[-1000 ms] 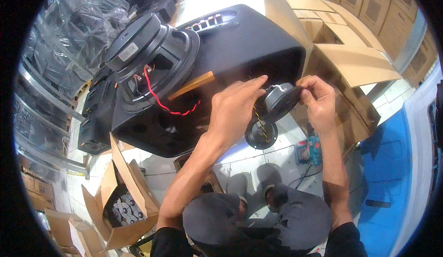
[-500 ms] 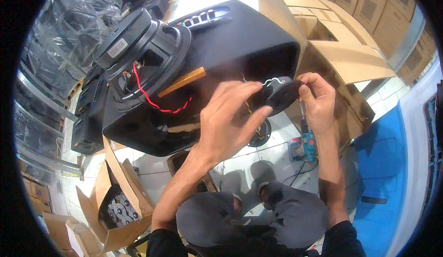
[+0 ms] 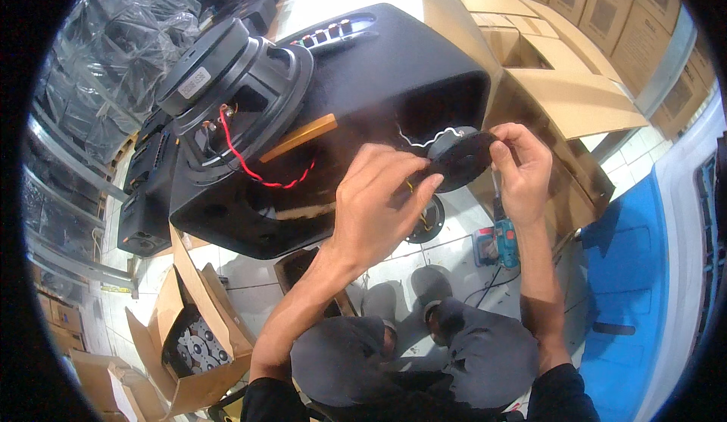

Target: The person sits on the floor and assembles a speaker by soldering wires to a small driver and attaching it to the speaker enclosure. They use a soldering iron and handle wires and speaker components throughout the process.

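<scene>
A small round black speaker driver (image 3: 462, 164) is held up in front of the cabinet, tilted. My right hand (image 3: 524, 166) pinches its right edge between thumb and fingers. At its left edge, my left hand (image 3: 375, 202) has thumb and fingertips closed around the rim. A white twisted wire (image 3: 422, 145) runs from the driver's back toward the cabinet opening. Some yellow wire shows behind my left fingers. The black speaker cabinet (image 3: 401, 66) lies on its side, with a large woofer (image 3: 261, 81) resting on it. A red wire (image 3: 248, 170) hangs from the woofer's terminal beside a wooden strip (image 3: 301, 137).
A teal cordless drill (image 3: 506, 244) stands on the tiled floor below my right hand, near another round driver (image 3: 429, 225). Open cardboard boxes (image 3: 583, 104) stand at right, and a box of metal parts (image 3: 198, 346) at lower left. A blue panel (image 3: 625, 270) is at far right.
The driver has turned slightly, and more of the white wire shows now. My left fingers have come together at the driver's left edge. My right hand has kept its hold.
</scene>
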A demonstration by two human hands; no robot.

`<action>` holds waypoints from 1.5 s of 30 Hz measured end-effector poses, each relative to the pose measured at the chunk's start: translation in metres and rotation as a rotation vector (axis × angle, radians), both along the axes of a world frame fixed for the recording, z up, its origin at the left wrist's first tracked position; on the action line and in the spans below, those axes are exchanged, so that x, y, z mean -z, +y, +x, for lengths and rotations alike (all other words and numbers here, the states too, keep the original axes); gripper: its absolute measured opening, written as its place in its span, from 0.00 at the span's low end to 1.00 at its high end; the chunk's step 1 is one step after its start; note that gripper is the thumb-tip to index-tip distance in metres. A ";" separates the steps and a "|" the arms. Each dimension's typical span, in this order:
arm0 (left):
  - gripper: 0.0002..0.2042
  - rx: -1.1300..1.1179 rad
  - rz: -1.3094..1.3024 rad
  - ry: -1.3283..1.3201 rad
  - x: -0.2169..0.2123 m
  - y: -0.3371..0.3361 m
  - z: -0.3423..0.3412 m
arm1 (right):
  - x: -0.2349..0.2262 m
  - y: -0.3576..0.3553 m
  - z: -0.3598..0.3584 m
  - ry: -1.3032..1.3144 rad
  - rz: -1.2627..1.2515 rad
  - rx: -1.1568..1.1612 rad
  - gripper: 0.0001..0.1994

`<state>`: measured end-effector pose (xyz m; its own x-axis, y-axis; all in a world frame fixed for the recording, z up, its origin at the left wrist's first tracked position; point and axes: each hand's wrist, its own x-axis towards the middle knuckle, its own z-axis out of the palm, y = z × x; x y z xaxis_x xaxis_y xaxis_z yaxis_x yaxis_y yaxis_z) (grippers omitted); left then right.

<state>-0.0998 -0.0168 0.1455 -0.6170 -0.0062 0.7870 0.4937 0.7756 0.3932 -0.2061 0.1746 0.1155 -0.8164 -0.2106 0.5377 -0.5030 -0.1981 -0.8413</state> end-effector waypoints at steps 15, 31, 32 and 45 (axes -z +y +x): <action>0.12 -0.161 0.503 -0.303 0.004 0.004 -0.001 | -0.020 -0.028 -0.001 -0.362 -0.020 -0.019 0.08; 0.13 -0.181 0.461 -0.258 0.014 0.001 -0.010 | -0.005 -0.047 -0.002 -0.336 -0.111 0.122 0.09; 0.12 -0.191 0.459 -0.247 0.014 0.002 -0.011 | -0.004 -0.048 -0.002 -0.323 -0.114 0.132 0.09; 0.11 -0.178 0.417 -0.184 0.005 0.005 -0.010 | -0.002 -0.045 -0.002 -0.428 -0.215 0.046 0.06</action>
